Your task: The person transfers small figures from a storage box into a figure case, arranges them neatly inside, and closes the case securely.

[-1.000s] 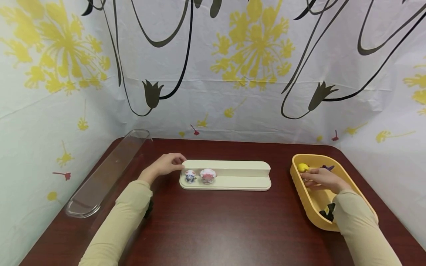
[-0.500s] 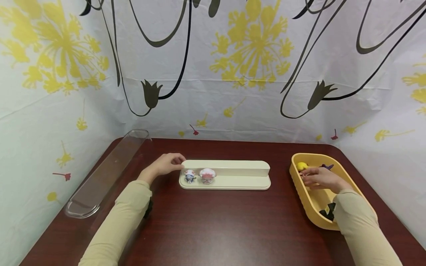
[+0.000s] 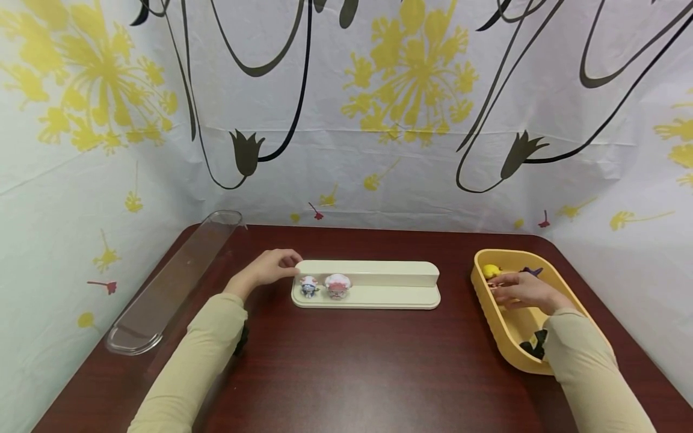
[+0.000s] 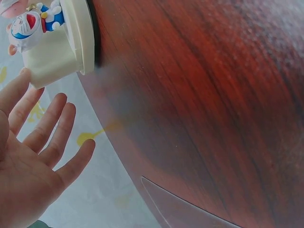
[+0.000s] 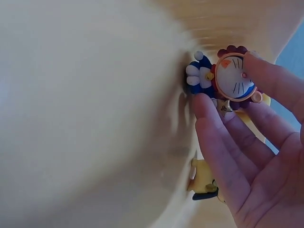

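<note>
My left hand (image 3: 266, 269) is at the left end of a cream stepped display stand (image 3: 390, 297), thumb and index fingertips right at its end face in the left wrist view. Its other fingers extend loosely. Two small figurines stand on the lower step: a blue-and-white cat figurine (image 3: 309, 287) at the end and a rounder pink-and-white figurine (image 3: 338, 287) beside it. Inside the yellow basket (image 3: 494, 319), my right hand (image 3: 522, 290) pinches a blue cat figurine with a dark red scalloped hood (image 5: 232, 78), its whiskered face lying sideways in the right wrist view.
A yellow figurine (image 3: 490, 271), a purple toy (image 3: 533, 272) and a black toy (image 3: 535, 344) also lie in the basket. Along the table's left edge lies a long transparent cover (image 3: 178, 282). Patterned cloth (image 3: 411, 198) walls the back and sides.
The right hand's fingertips have shifted slightly left inside the basket. The left hand, the stand and its two figurines stay as they were.
</note>
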`<state>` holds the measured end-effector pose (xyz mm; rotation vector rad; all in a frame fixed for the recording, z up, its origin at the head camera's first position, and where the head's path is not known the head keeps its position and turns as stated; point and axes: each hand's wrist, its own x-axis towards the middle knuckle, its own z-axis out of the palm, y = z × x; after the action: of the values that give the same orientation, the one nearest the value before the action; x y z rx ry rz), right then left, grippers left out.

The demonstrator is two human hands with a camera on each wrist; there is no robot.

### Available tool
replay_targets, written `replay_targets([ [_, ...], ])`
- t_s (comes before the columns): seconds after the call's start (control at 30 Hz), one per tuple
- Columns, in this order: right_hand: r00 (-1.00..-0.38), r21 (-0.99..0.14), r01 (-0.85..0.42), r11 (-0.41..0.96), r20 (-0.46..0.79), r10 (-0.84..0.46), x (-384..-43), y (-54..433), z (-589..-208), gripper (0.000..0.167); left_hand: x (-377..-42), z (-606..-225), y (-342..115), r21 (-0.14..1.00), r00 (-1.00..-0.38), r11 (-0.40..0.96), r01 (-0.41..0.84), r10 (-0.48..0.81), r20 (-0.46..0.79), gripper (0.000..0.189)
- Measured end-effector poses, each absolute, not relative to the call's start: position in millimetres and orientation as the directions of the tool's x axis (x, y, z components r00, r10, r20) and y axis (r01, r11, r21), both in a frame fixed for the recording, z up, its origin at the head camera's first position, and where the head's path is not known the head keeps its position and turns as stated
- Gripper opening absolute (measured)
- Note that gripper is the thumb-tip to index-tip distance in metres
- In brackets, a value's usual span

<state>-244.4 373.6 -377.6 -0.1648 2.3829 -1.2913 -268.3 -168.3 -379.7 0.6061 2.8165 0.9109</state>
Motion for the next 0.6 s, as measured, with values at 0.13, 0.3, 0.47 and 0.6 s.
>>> replay_targets([
  [0.13, -0.907, -0.813, 0.101, 0.573, -0.313, -0.283, -243, 377, -376, 0.05, -269, -380, -168, 0.585, -0.911, 0.737, 0.339, 0.411, 0.01, 0.024],
  [0.3, -0.917, -0.799, 0.093, 0.594, -0.302, -0.262, -241, 381, -370, 0.052, -269, -381, -168, 0.588, -0.913, 0.736, 0.334, 0.407, 0.01, 0.024],
  [0.47, -0.931, -0.772, 0.074, 0.632, -0.28, -0.233, -239, 383, -361, 0.056, -269, -381, -168, 0.593, -0.914, 0.735, 0.329, 0.405, 0.005, 0.024],
  [0.6, -0.935, -0.756, 0.056, 0.652, -0.268, -0.231, -238, 384, -354, 0.057, -269, -380, -168, 0.591, -0.912, 0.735, 0.333, 0.41, 0.005, 0.025],
])
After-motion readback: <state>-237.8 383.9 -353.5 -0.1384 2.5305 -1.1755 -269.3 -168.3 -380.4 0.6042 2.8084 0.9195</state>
